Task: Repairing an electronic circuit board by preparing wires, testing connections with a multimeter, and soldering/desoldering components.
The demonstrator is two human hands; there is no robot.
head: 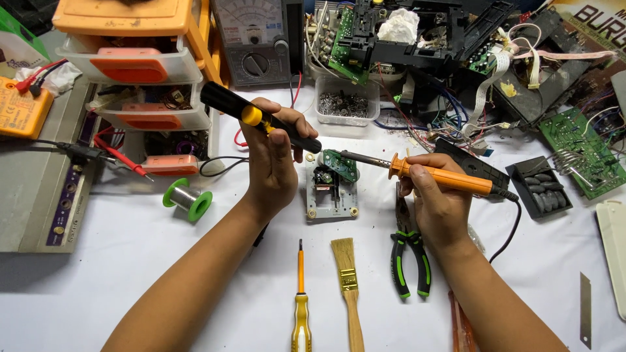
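Observation:
My left hand (pixel 274 160) grips a black desoldering pump (pixel 251 116) with a yellow button, its nozzle pointing down at a small green circuit board (pixel 342 164). That board sits on a light grey mechanism (pixel 332 192) lying on the white table. My right hand (pixel 433 195) holds an orange-handled soldering iron (pixel 430 175), its metal tip touching the green board from the right. Both tool tips meet over the board between my hands.
Near the front edge lie a yellow screwdriver (pixel 300 300), a paintbrush (pixel 347 287) and green-handled pliers (pixel 409 251). A solder spool (pixel 188 199) sits left. Orange-and-white drawers (pixel 140 72), an analog meter (pixel 255 40), a screw tub (pixel 345 101) and dismantled electronics (pixel 456 45) crowd the back.

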